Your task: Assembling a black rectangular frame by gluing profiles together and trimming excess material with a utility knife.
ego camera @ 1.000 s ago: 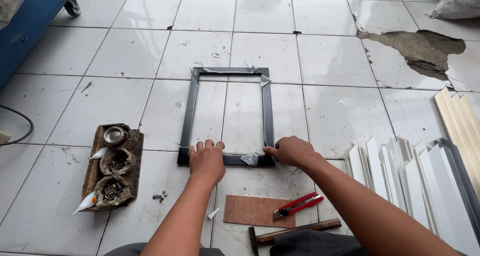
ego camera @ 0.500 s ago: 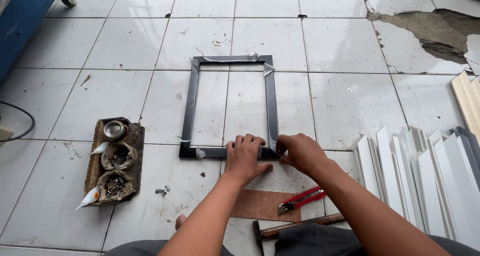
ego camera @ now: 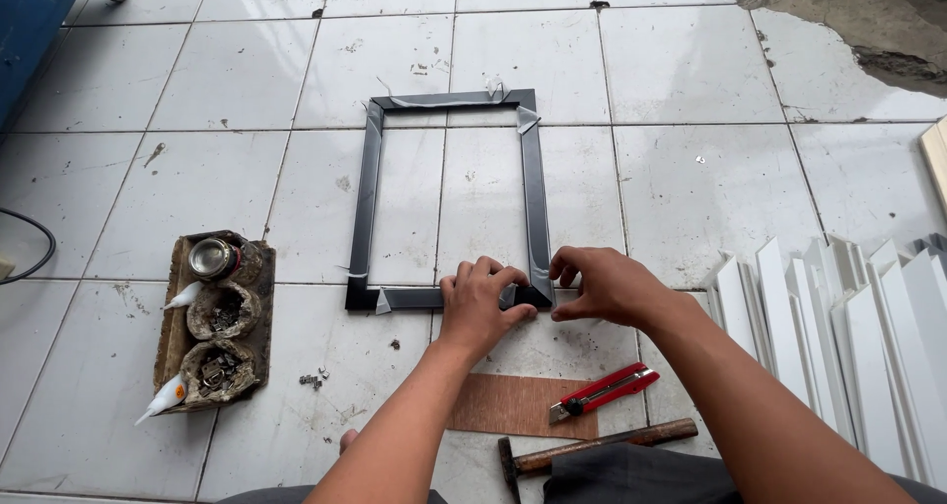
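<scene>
We find the black frame (ego camera: 449,200) lying flat on the tiled floor (ego camera: 691,169), well apart from the floor's visible edges, with both hands at its near right corner. The left hand (ego camera: 481,302) presses down on the bottom bar, fingers curled close together; the right hand (ego camera: 604,285) pinches the corner joint from outside, fingers narrow. We judge the frame light and stiff along each bar but weak at the taped mitre corners, so we hold it by two adjoining bars beside a joint.
</scene>
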